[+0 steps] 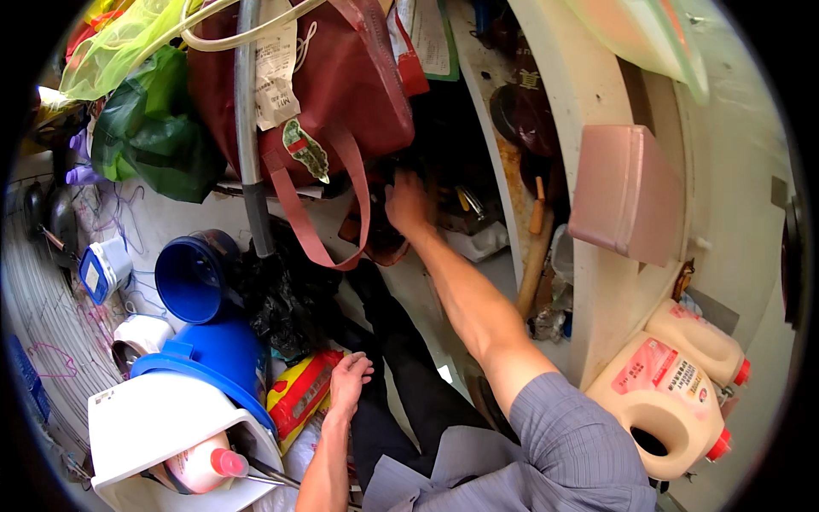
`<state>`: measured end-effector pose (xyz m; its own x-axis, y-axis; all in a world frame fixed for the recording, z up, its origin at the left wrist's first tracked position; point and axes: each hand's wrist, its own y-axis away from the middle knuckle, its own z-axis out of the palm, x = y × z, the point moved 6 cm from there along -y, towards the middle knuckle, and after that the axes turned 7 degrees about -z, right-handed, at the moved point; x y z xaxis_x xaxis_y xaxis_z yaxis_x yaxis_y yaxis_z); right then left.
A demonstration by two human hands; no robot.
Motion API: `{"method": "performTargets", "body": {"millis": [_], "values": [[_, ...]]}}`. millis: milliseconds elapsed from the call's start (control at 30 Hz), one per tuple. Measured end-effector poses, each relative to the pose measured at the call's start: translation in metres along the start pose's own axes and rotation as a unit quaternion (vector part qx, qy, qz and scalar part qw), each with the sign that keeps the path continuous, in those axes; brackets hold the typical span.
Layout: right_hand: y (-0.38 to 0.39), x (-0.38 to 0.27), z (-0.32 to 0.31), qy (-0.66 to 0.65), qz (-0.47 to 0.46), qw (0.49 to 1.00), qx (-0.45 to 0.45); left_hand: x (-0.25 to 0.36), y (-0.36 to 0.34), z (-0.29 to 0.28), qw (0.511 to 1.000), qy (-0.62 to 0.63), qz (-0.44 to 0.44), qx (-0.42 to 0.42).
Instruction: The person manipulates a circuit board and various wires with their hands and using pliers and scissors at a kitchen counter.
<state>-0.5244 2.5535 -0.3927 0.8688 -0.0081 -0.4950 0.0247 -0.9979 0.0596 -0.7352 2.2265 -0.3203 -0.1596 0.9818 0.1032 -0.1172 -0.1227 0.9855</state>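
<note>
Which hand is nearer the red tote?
Right: the right hand is just below the red tote in view, the left hand farther down beside a red-and-yellow packet.

A strip of pale floor [435, 316] shows in front of a white cabinet [597, 282]. To the left are a large blue bucket [223, 341], a black plastic bag [286, 294] and, just beside the bucket, a red-and-yellow packet [299, 392]; their undersides are hidden. A crumpled white bag [483, 242] lies on the base of the cabinet's dark compartment [465, 149]. In the narrow compartment alongside, a wooden stick [536, 269] stands tilted, a crumpled clear bag [548, 323] near its lower end.
</note>
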Motion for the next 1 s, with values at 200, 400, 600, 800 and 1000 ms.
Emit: {"method": "performTargets", "body": {"millis": [200,400,600,800,1000], "values": [[-0.019,0.015,0.024,0.083,-0.077,0.989,-0.092,-0.007,-0.003,-0.013,1.0,0.006,-0.01,0.016],[0.03,0.05,0.01,0.202,-0.076,0.952,-0.215,-0.018,-0.007,-0.018,1.0,0.002,-0.022,0.014],[0.064,0.066,-0.021,0.187,-0.048,0.971,-0.14,-0.015,-0.014,-0.018,1.0,0.005,-0.011,0.013],[0.063,0.081,-0.013,0.2,-0.013,0.969,-0.145,-0.007,-0.011,-0.011,0.999,-0.022,-0.024,0.008],[0.04,0.087,0.012,0.263,-0.027,0.926,-0.269,-0.009,-0.018,-0.017,0.999,-0.044,-0.024,0.002]]}}
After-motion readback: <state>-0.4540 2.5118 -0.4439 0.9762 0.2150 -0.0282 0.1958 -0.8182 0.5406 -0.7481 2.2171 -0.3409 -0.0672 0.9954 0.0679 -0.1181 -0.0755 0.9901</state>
